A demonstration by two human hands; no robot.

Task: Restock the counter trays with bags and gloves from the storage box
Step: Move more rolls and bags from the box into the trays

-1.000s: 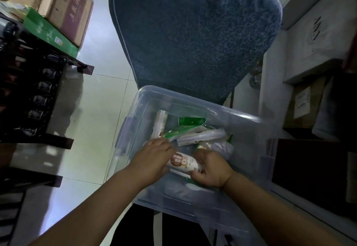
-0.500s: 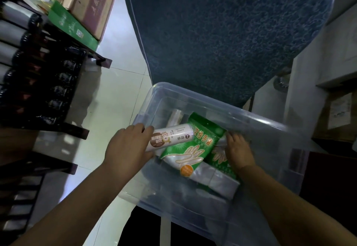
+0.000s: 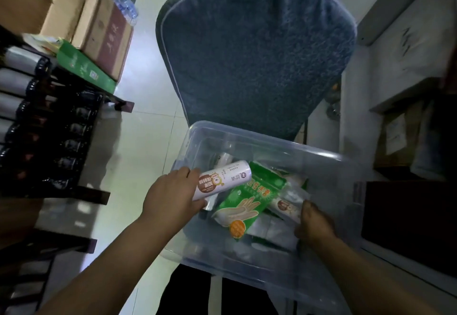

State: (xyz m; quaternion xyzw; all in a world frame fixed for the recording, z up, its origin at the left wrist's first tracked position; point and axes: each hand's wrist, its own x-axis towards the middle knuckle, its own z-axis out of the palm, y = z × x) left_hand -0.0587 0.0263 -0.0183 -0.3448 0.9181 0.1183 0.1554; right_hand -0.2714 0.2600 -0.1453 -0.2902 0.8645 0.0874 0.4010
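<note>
Restocking is judged barely begun (no trays in view): a bag roll [image 3: 225, 178] is gripped by the left hand [image 3: 173, 196] at the left edge of the storage box [image 3: 247, 134], and a second roll [image 3: 286, 207] by the right hand [image 3: 314, 220], beside the glove packs [image 3: 244, 203].

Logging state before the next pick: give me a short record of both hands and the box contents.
left hand: grips a white roll above the box's left side
right hand: in the box, at the end of a second roll; grip unclear
glove pack: green, lying in the box between the hands
box: clear, open, before a blue chair back
</note>
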